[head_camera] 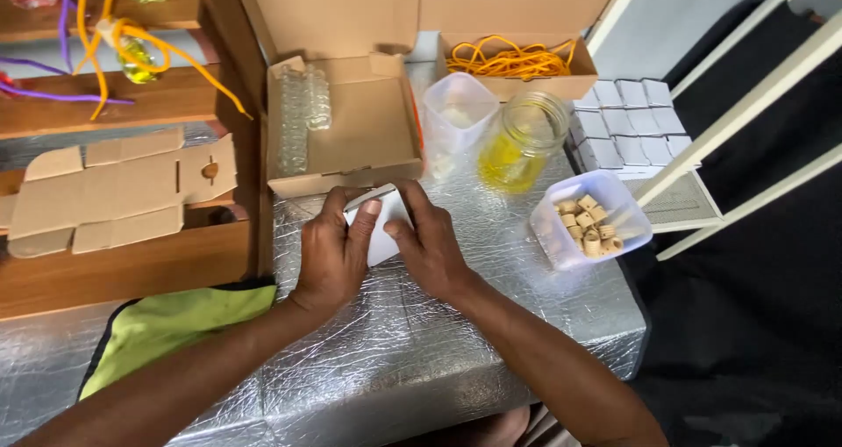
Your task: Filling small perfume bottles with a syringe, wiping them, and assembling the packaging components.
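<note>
White small box [383, 228] sits at the centre of the foil-covered desk [421, 359], and I have both hands closed on it: my left hand [331, 256] clamps its 9 o'clock side, thumb on top, my right hand [430, 245] presses the 3 o'clock side. At 12 o'clock an open cardboard box [351, 122] holds rows of clear glass vials [298, 114]. At 1 o'clock a second cardboard box [517, 61] holds orange cord. One clear tub [456, 114], one glass jar [522, 140] with yellow liquid. At 3 o'clock, near the desk edge, a plastic tub [592, 219] holds tan cork rings. I see twelve or so white boxes [627, 122] stacked at 2 o'clock. Bare foil lies toward 6 o'clock.
</note>
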